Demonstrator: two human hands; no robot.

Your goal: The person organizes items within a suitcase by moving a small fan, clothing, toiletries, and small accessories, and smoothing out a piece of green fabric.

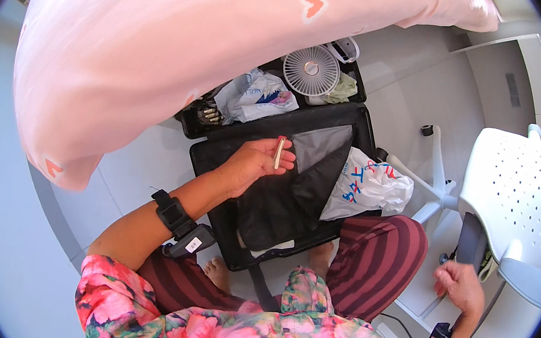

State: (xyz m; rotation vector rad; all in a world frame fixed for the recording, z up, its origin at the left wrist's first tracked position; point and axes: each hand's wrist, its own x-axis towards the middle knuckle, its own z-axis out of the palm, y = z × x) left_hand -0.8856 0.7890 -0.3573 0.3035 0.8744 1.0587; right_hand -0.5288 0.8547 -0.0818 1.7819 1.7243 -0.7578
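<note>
My left hand point(265, 162) is over the open black suitcase point(197, 160). Its fingers hold a small slim cream-coloured item point(278, 154) with a red end; what it is I cannot tell. Below the hand, a black mesh-and-fabric divider point(270, 219) covers much of the near half. A white plastic bag point(373, 186) with printing lies over that half's right side. Low on the right, my right hand point(461, 287) has curled fingers beside a white furniture surface point(508, 321). Whether anything is in it is hidden.
A round white fan point(311, 69) and another plastic bag point(258, 96) lie in the suitcase's far half. A pink bedspread with hearts point(164, 47) overhangs that half. To the right stands a white perforated chair point(513, 191) on a wheeled base point(440, 193).
</note>
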